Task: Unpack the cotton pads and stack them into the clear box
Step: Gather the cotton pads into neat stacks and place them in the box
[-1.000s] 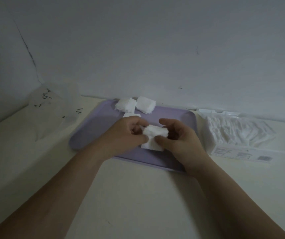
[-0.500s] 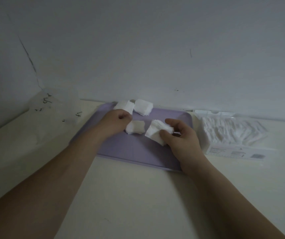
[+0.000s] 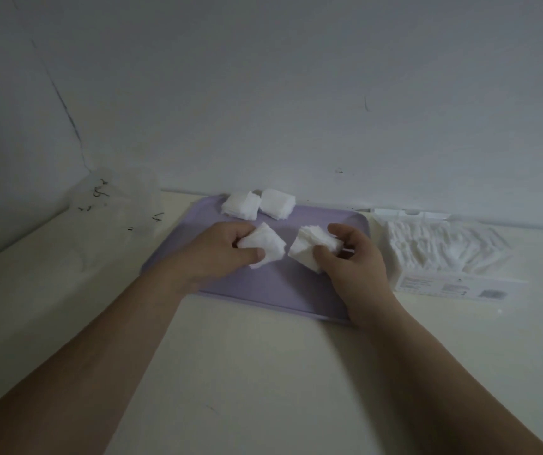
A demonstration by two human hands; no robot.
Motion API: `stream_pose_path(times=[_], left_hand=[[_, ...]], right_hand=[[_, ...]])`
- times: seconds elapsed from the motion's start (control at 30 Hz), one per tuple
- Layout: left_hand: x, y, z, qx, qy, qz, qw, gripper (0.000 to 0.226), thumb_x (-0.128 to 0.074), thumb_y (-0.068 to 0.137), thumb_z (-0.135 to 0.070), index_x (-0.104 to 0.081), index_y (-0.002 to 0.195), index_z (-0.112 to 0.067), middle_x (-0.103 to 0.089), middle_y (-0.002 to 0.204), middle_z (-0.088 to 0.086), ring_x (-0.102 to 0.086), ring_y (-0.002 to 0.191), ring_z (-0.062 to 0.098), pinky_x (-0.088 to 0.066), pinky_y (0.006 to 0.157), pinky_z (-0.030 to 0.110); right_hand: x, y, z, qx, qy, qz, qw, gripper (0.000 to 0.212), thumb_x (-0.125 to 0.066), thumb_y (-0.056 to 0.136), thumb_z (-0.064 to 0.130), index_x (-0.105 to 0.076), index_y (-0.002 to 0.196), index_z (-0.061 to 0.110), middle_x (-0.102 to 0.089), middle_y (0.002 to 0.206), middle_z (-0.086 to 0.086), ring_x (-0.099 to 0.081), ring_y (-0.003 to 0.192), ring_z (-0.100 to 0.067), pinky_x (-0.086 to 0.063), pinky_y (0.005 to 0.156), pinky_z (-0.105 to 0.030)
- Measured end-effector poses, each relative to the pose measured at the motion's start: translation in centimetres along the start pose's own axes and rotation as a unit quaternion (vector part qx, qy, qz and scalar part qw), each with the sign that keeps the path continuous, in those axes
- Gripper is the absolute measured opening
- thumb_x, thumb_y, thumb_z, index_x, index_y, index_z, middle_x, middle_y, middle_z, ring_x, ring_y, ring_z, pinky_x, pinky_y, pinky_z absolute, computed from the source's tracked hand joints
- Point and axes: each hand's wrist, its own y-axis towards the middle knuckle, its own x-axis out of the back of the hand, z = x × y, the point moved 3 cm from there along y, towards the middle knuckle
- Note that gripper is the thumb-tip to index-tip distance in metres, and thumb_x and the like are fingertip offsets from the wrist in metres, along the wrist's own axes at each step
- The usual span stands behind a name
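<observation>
Over a lilac tray point(image 3: 283, 290), my left hand point(image 3: 227, 249) grips a small stack of white cotton pads point(image 3: 268, 246). My right hand point(image 3: 350, 257) pinches a second stack of cotton pads point(image 3: 309, 246) just to the right; the two stacks are slightly apart. Two more stacks of pads point(image 3: 241, 205) point(image 3: 277, 203) lie at the tray's far edge. The clear box point(image 3: 440, 247), heaped with white pads, stands right of the tray by the wall.
A crumpled clear plastic bag point(image 3: 115, 218) with black print lies at the left against the wall. The cream table point(image 3: 263, 372) stretches toward me. A white wall closes off the back.
My left hand has picked up the pad stack that lay on the tray and drawn it toward the right hand's stack. Earlier both hands held one stack together.
</observation>
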Motion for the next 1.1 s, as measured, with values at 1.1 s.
stream_pose_path(times=[1.1], left_hand=[[-3.0, -2.2, -0.5, -0.056, -0.039, 0.057, 0.996, 0.050, -0.089, 0.074, -0.028, -0.069, 0.119, -0.030, -0.071, 0.090, 0.020, -0.059, 0.069, 0.025, -0.051, 0.066, 0.039]], right_hand=[[-1.8, -1.3, 0.5, 0.045, -0.108, 0.203, 0.972, 0.067, -0.064, 0.083, 0.010, -0.050, 0.146, 0.028, -0.060, 0.144, 0.005, -0.059, 0.131, -0.011, -0.044, 0.117, -0.044]])
